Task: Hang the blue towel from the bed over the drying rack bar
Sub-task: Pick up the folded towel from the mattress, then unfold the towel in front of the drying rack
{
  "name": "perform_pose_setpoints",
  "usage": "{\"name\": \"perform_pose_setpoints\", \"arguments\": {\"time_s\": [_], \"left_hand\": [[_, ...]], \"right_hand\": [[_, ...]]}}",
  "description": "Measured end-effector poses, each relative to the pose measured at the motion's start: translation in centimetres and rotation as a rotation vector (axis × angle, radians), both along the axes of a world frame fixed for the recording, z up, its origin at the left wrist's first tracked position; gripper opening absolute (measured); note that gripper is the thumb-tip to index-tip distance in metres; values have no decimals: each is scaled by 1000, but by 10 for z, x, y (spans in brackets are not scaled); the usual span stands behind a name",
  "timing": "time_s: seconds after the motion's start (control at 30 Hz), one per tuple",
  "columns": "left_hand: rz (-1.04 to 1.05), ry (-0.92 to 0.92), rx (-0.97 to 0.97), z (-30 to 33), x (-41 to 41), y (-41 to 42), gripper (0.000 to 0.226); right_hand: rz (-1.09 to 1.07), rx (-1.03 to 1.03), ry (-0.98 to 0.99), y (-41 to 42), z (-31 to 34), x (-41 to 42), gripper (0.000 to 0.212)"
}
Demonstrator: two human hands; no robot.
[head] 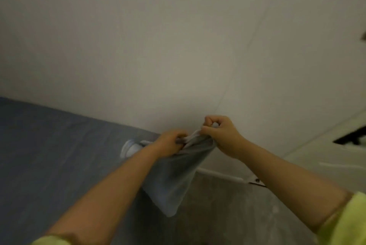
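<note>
A pale blue-grey towel [174,177] hangs in the air at the centre of the head view, held by its top edge. My left hand [171,140] grips that edge on the left, and my right hand [219,134] pinches it a little higher on the right. The hands are close together, so the cloth is bunched between them and drapes down to a corner below. The bed [49,155], covered in a dark blue sheet, lies at the left, below and behind the towel. No drying rack bar can be made out for certain.
A plain light wall [178,46] fills the upper view. Another pale bundle of cloth [130,148] lies on the bed by my left wrist. A grey floor [237,215] lies below, with a white skirting strip [219,174] and a dark-edged white fixture [350,137] at the right.
</note>
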State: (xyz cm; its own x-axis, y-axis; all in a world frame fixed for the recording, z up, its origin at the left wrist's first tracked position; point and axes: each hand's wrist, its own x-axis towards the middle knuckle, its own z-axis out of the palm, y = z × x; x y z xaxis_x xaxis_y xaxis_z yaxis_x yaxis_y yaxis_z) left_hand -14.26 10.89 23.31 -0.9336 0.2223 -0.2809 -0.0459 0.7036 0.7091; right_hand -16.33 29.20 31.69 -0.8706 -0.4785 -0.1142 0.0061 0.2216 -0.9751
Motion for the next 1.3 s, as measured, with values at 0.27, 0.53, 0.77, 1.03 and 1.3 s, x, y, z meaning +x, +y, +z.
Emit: {"name": "perform_pose_setpoints", "arguments": {"time_s": [0.27,0.53,0.77,1.03,1.3], "left_hand": [[-130,-32,-180,48,-38,107,26],[-196,246,147,168,-41,320,36],[-723,376,230,273,79,523,25],[-893,634,-202,286,135,618,32],[-644,562,-309,284,182,712,36]], "right_hand": [[-418,-551,-75,180,151,28,48],[-915,-3,216,367,192,128,24],[-969,775,289,445,159,211,16],[-1423,1017,753,583,246,373,9],[-1665,1173,745,682,304,535,17]]}}
